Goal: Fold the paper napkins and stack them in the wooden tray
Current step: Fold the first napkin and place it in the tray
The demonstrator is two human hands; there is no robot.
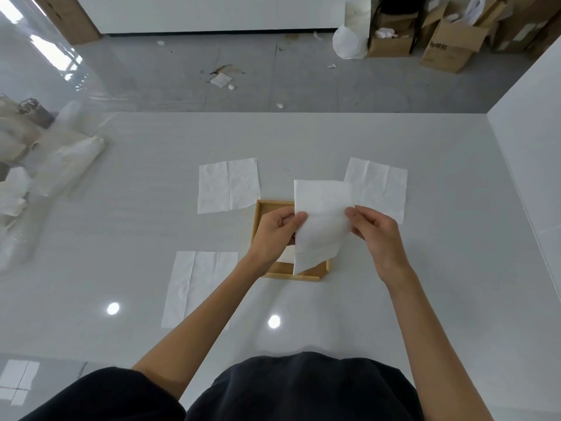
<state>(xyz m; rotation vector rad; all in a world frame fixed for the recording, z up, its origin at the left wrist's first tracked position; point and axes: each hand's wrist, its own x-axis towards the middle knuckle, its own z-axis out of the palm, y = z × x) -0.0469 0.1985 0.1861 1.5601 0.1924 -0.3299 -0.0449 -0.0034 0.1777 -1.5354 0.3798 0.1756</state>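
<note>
Holding one paper napkin (320, 220) up over the wooden tray (261, 214), mid-tabletop. Left hand (274, 235) pinches the napkin's left edge, thumb on top. Right hand (375, 235) pinches the right edge at about the same height. The napkin's long axis runs far-to-near: its straight short edge points at the tabletop's far edge, and its limp lower end droops toward the tray's near rim. It hides most of the tray.

Three flat napkins lie on the tabletop (409, 299):
- far-left napkin (229, 185), just beyond the tray's far-left corner
- far-right napkin (379, 186), partly hidden behind the held one
- near-left napkin (197, 287), its long axis far-to-near, under the left forearm

A white patch shows inside the tray by the left wrist; cannot tell what it is.
</note>
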